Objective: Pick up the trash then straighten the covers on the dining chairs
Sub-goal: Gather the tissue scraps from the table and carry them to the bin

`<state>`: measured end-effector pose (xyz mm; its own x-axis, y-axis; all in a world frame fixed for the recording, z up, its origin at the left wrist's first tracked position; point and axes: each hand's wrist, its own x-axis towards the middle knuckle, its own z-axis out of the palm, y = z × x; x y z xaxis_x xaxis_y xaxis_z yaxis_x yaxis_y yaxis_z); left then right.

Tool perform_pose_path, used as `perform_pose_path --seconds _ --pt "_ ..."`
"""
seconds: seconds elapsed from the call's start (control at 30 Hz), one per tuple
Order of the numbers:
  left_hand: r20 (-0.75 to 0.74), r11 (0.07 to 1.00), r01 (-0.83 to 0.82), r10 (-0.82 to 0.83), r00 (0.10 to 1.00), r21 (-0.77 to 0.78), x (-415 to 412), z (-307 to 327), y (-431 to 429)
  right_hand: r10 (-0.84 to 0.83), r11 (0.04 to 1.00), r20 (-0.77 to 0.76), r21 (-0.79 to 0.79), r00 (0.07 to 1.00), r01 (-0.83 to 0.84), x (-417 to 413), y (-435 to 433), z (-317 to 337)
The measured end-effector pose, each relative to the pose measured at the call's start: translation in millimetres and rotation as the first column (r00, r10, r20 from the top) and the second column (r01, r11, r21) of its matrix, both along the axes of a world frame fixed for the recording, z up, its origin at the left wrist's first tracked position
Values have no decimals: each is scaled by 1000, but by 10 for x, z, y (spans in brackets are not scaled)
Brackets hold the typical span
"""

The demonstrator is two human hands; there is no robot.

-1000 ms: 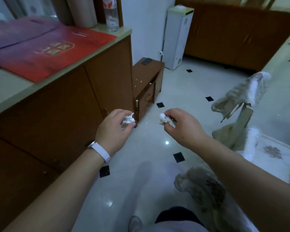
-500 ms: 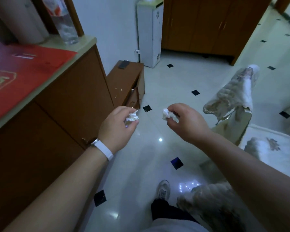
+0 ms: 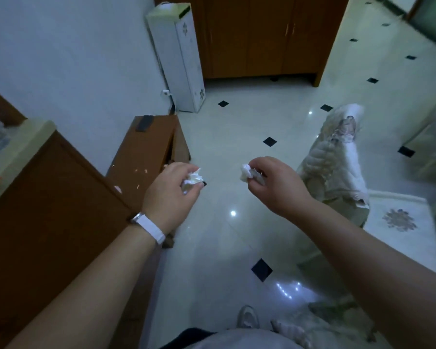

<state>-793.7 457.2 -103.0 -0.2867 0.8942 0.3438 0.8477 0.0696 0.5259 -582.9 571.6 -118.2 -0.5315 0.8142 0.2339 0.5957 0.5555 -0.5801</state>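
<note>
Head view: the left hand [image 3: 171, 195] curls round a crumpled tissue [image 3: 193, 178]. The right hand [image 3: 275, 187] pinches another wad [image 3: 246, 172], possibly with a wrapper [image 3: 258, 177] behind it. The trash looks collected but not binned. Just right of the right hand, a chair cover [image 3: 335, 157] hangs rumpled, not yet straightened.

Open aisle is running ahead between furniture

Left hand [image 3: 170, 195] and right hand [image 3: 275, 187], each holding a paper wad [image 3: 193, 178], are hanging over bare floor [image 3: 227, 238]; a tall sideboard [image 3: 48, 210] and low cabinet [image 3: 146, 152] are crowding the left, a covered chair [image 3: 335, 159] is blocking the right, a white appliance [image 3: 179, 59] is standing against the far wall.
</note>
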Motion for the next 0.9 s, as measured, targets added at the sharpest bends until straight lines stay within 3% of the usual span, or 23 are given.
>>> perform_pose_path --seconds 0.3,0.67,0.9 --pt "34 985 175 -175 984 4 -195 -134 1279 -171 984 36 -46 985 172 2 862 -151" --pt "112 933 353 -359 927 73 -1169 -239 3318 -369 928 129 -5 921 372 -824 2347 108" --pt "123 886 459 -463 878 58 -1662 -180 4475 -496 868 100 21 862 497 -1291 3240 284"
